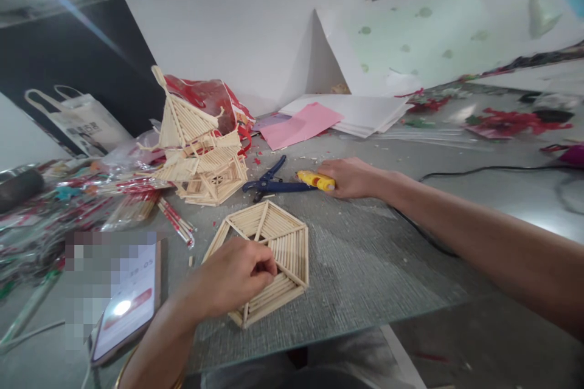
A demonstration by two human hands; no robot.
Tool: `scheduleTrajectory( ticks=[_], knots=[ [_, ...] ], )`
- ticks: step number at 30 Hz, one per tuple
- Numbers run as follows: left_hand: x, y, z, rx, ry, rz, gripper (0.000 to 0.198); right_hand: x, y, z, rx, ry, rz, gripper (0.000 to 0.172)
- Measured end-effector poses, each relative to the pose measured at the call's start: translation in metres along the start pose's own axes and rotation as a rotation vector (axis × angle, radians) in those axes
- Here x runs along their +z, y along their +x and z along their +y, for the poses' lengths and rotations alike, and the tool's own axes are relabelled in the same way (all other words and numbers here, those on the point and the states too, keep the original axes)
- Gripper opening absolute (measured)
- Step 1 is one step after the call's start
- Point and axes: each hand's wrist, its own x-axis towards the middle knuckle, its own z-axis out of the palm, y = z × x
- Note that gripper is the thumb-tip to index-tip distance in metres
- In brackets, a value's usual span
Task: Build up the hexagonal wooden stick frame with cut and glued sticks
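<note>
While the left hand [241,276] rests low over the hexagonal stick panel [289,249] just below the middle of the frame, its fingers are curled in with thumb and forefinger close together; whether anything is pinched between them cannot be told. The panel lies flat on the tabletop [365,273], its left portion covered by that hand, with rows of thin wooden sticks filling its wedges.

The right hand [351,177], right of the frame's centre, is closed about a yellow tool [314,180], its grip mostly hidden behind the fingers. Just left of the tool lie blue-handled pliers [270,183], their handles spread apart.

Beyond the pliers, left of centre, stands a tiered model [196,152] built of the same pale sticks, topped by a pointed roof. Red packaging [205,97] sits behind it, and pink paper [301,124] lies over white sheets [360,112] in the upper middle.

Near the left forearm, at the lower left of the frame, a phone [130,304] lies face up, part of it blurred into blocks. Above it are wrapped sticks [176,219] among clear plastic, and farther off, at the upper left, a pale tote bag [84,121]. At the right, a black cable [493,168] crosses the tabletop below red artificial flowers [511,121].
</note>
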Motion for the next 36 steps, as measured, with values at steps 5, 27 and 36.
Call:
scheduleTrajectory(
  ticks=[5,27,36],
  knots=[
    [0.0012,0.0007,-0.0035,0.041,0.025,0.022,0.02,0.0024,-0.0001,0.0019,0.009,0.004,-0.002,0.02],
    [0.0015,-0.0003,-0.0028,0.057,0.042,0.013,0.02,-0.0038,-0.0019,0.001,-0.022,0.054,-0.07,0.028],
    [0.0019,-0.0004,-0.003,0.046,0.061,0.016,0.02,-0.0032,-0.0019,0.0046,-0.079,0.08,-0.078,0.024]
  ],
)
